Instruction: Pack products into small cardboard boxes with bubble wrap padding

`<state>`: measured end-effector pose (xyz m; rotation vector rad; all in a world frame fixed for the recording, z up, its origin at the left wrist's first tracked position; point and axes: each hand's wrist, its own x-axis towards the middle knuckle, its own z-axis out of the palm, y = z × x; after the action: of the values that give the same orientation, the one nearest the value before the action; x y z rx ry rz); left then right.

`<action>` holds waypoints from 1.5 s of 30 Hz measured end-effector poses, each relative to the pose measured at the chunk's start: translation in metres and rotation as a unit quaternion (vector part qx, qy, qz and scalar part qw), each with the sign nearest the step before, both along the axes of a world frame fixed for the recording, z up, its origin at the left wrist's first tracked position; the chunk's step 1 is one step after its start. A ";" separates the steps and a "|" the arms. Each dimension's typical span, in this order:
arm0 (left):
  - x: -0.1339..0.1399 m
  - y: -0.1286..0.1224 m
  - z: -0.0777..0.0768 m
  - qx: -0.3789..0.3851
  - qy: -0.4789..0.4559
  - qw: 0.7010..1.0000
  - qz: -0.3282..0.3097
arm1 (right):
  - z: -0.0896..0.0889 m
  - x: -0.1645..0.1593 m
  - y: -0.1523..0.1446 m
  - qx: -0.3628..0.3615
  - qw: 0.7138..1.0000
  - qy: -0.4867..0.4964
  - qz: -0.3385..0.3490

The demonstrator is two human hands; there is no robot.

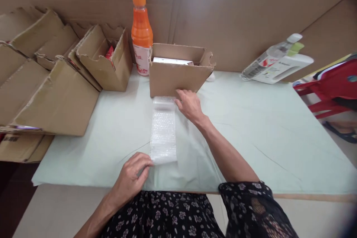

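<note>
A flat strip of clear bubble wrap (163, 130) lies lengthwise on the pale green tablecloth, its far end against a cardboard box. My left hand (135, 173) is at the near left corner of the bubble wrap, with thumb and fingers closed on its edge. At the far right corner, my right hand (191, 105) touches the wrap with its thumb, while its spread fingers rest by the foot of the open cardboard box (175, 80). Something white and flat (171, 61) sits inside that box; its kind cannot be made out.
An orange drink bottle (141, 33) stands left of the box. Several open cardboard boxes (61, 100) crowd the left side. A clear plastic bottle (267, 59) and a white jug (287, 67) lean at the back right. Beyond the table's right edge is a red chair (326, 85).
</note>
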<state>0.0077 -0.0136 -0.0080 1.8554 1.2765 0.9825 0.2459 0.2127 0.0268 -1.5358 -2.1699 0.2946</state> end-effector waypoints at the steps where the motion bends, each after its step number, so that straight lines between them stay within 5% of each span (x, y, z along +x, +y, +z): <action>1: 0.000 -0.002 0.001 0.002 -0.009 1.000 -0.018 | -0.004 0.002 -0.006 0.032 0.999 0.004 -0.009; 4: -0.001 -0.003 0.001 -0.003 -0.040 0.998 -0.057 | -0.018 0.016 -0.050 0.088 0.994 0.057 0.029; 8: 0.004 0.003 0.002 -0.062 -0.040 0.989 -0.130 | -0.037 0.012 -0.100 0.002 0.984 0.011 0.180; 13: 0.010 0.012 0.011 -0.178 -0.035 0.954 -0.238 | -0.056 -0.014 -0.080 -0.091 0.971 -0.071 0.208; 17: 0.004 0.023 0.023 -0.190 -0.063 0.966 -0.164 | -0.042 0.016 -0.084 -0.129 0.966 0.075 0.209; 21: 0.004 0.057 0.030 -0.129 -0.032 0.990 -0.045 | -0.021 0.052 -0.124 -0.232 0.916 0.234 0.230; 26: 0.015 0.115 0.004 -0.028 0.091 0.995 0.012 | -0.024 0.039 -0.158 0.000 0.980 0.174 0.098; 30: 0.014 0.135 -0.020 -0.012 0.156 0.987 0.016 | -0.040 0.013 -0.166 0.013 0.980 0.075 0.185; 34: 0.002 0.110 -0.019 0.042 0.154 0.986 0.058 | -0.060 -0.003 -0.164 -0.010 0.977 -0.031 0.210; 37: -0.002 0.069 -0.010 0.103 0.142 0.984 0.020 | -0.067 -0.006 -0.158 -0.008 0.981 -0.012 0.193; 40: 0.004 0.032 -0.008 0.094 0.140 0.986 -0.016 | -0.060 -0.004 -0.155 -0.067 0.977 0.047 0.195; 43: 0.013 0.015 -0.014 0.045 0.124 0.990 0.040 | -0.047 0.001 -0.160 -0.138 0.966 0.104 0.194; 45: 0.017 0.015 -0.018 0.000 0.113 0.991 0.076 | -0.040 0.003 -0.167 -0.096 0.976 0.110 0.159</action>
<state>0.0243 0.0019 -0.0262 1.9342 1.5711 0.8678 0.2491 0.0458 -0.0133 -1.1774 -2.2520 0.7629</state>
